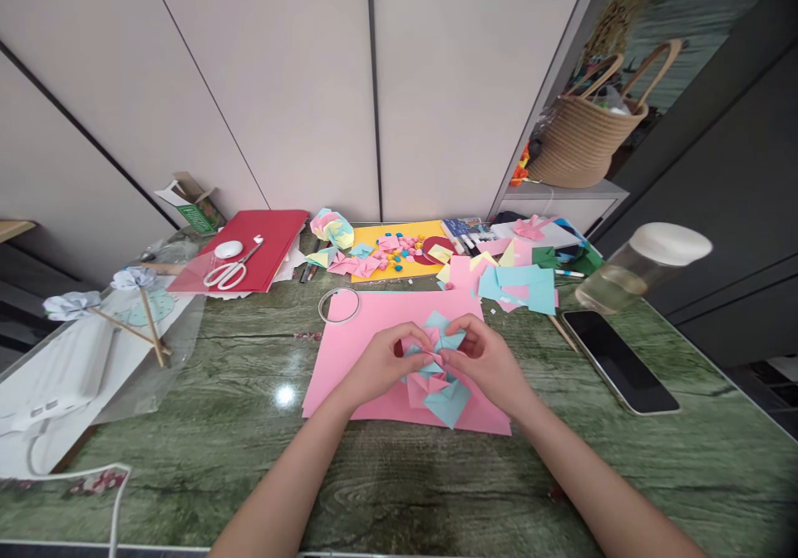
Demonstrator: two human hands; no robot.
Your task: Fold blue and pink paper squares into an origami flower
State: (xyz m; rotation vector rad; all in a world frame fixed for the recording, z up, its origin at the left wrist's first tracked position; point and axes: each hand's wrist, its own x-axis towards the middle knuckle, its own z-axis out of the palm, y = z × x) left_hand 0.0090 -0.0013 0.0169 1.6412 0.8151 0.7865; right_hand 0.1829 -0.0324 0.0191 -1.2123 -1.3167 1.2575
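Note:
Between my two hands is a folded paper piece made of pink and light blue sections with pointed corners. My left hand pinches it from the left, thumb and forefinger closed on a pink fold near its middle. On the other side, my right hand grips the blue and pink folds with thumb and curled fingers. The fingertips hide part of the centre. Beneath both hands lies a stack of pink paper sheets. A ring of white tape rests on the stack's upper left corner.
White scissors lie on a red folder at the back left. Yellow paper carries small coloured pieces. Blue paper scraps, a phone and a lidded clear bottle are at right. A white cable crosses the left.

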